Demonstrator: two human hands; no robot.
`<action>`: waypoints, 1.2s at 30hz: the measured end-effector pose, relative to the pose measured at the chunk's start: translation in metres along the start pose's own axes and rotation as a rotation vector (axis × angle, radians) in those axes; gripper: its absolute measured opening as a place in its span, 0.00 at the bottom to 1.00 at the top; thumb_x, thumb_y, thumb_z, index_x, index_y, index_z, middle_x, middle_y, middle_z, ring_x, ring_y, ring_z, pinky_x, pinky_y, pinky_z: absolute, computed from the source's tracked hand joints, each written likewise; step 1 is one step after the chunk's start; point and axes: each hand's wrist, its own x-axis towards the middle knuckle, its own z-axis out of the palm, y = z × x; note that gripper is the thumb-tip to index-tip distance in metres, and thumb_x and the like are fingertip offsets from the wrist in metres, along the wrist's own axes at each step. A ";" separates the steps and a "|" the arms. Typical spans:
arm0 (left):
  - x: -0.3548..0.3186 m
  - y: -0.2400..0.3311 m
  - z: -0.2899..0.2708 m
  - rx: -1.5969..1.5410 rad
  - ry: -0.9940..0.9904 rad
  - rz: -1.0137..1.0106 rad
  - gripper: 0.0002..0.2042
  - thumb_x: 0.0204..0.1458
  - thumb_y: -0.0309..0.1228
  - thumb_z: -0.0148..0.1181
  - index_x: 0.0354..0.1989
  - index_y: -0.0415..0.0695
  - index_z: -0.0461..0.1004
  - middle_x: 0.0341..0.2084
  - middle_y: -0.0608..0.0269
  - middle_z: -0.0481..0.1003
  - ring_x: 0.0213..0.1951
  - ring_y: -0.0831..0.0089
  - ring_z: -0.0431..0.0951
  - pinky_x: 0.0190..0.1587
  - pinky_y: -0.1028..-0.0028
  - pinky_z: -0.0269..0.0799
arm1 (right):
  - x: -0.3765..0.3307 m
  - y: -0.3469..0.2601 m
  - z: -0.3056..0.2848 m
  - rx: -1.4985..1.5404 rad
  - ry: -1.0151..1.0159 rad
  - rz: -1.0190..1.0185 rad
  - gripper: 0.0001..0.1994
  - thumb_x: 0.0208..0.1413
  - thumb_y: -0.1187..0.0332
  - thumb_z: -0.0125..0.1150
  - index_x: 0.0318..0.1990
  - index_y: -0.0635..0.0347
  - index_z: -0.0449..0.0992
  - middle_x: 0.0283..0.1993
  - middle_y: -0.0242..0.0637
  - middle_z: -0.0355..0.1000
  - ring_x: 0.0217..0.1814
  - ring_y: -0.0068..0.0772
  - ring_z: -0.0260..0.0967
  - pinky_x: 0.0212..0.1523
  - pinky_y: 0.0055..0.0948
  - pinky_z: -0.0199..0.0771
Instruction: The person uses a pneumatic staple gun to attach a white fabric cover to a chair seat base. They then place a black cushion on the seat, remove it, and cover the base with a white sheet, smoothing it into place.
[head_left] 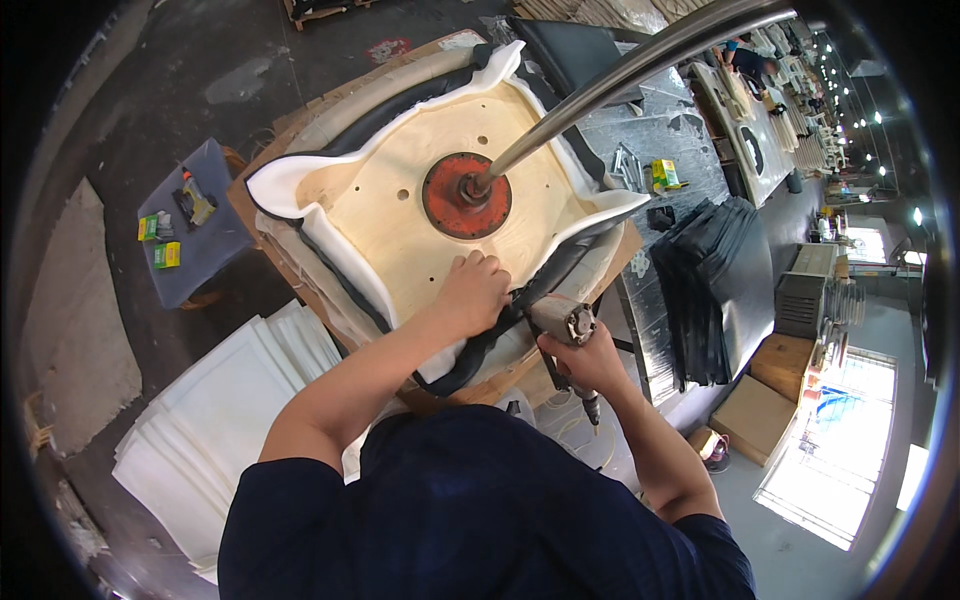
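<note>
A pale, curved wooden panel (380, 215) lies before me, with white foam (345, 255) folded round its edges and a black cover (490, 350) along the outside. At the panel's near edge, my left hand (475, 295) is closed, its fingers curled over the wood beside the black cover. The cover's edge seems pinched there, partly hidden by the hand. My right hand (590, 360) grips a metal staple gun (565, 318), its nose at the cover close to my left hand. A red round plate (468, 196) under a steel pole (600, 85) presses on the panel's middle.
Stacked white foam sheets (225, 395) stand at the left. A low stool (185, 255) carries small boxes and a yellow-black tool. To the right, a plastic-covered table (650, 130) bears black sheets (715, 290) and a small yellow-green box (664, 174). Cartons (755, 415) sit farther right.
</note>
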 end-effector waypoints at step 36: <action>0.006 0.005 -0.009 -0.081 -0.018 -0.166 0.04 0.58 0.34 0.70 0.35 0.50 0.86 0.43 0.59 0.81 0.54 0.52 0.78 0.56 0.50 0.72 | 0.024 -0.010 0.023 -0.241 -0.064 -0.291 0.23 0.59 0.59 0.81 0.58 0.60 0.84 0.51 0.50 0.87 0.55 0.52 0.86 0.57 0.42 0.83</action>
